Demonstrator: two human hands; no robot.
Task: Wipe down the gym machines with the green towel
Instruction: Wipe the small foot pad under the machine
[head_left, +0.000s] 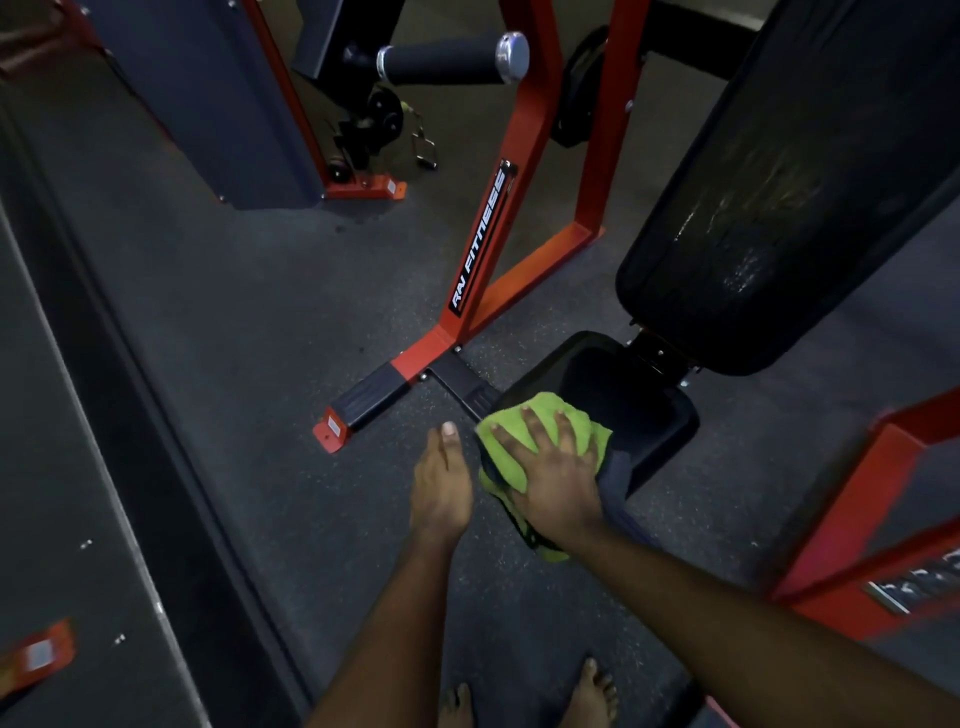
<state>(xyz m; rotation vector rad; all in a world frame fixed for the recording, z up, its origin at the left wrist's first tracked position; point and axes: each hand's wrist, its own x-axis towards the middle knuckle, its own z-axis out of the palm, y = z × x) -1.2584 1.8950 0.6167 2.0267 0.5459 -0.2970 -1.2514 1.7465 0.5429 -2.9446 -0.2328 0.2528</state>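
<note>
- Near the middle of the scene, the green towel (498, 470) lies bunched on the near left corner of the machine's black seat (639, 410), with one end hanging over the seat's near edge.
- The right hand (558, 478) lies flat on the towel, its fingers (566, 431) spread wide and straight, pressing the cloth onto the seat and not curled round it.
- The left hand (441, 483) is just left of the seat, over the floor (260, 338). Its fingers are straight and close together and hold nothing. Whether it touches the seat's edge cannot be told.
- Step in hand, as I judge it: wiping the seat. The far and right parts of the seat are not under the cloth.
- The next move calls for steady downward pressure while the towel slides far and right across the seat, so the cloth moves with the palm and does not slip out or ride up.
- Further work likely waits on the long black back pad (769, 197), which rises to the far right and shows pale smears, and on the red frame (524, 208) to the far left of the seat.
- One risk is that the loose hanging end could drag on the floor and pick up grit.
</note>
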